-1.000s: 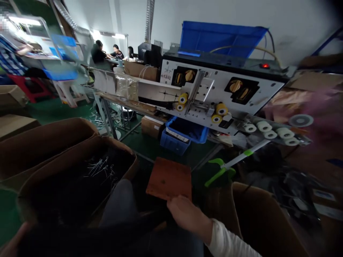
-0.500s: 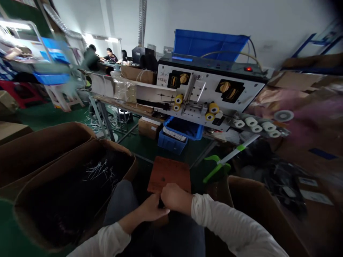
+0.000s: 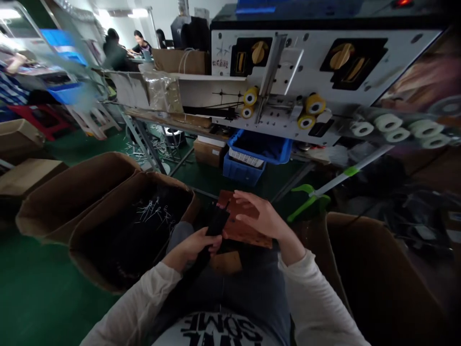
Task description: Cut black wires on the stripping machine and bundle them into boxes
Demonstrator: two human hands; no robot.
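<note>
My left hand (image 3: 201,245) is wrapped round a dark bundle of black wires (image 3: 218,220), which tilts up and to the right. Its upper end shows small reddish tips. Just right of that end, my right hand (image 3: 261,214) is raised with its fingers apart and nothing in them. Below the right hand lies a reddish-brown board (image 3: 248,233), partly covered by the hand and the bundle. A small tan block (image 3: 226,262) sits between my knees, nearer to me.
At my left stands a cardboard box (image 3: 97,226) of black wires with white ties (image 3: 154,211). Another cardboard box (image 3: 382,230) is at my right. Ahead are a machine with yellow rollers (image 3: 250,96), blue bins (image 3: 243,168) and a green-footed stand (image 3: 311,194). People work at the back left.
My hands were together over the board's near edge. Now the right hand has come away, up and to the right, fingers spread. The bundle in my left hand shows clearly, and the view has shifted.
</note>
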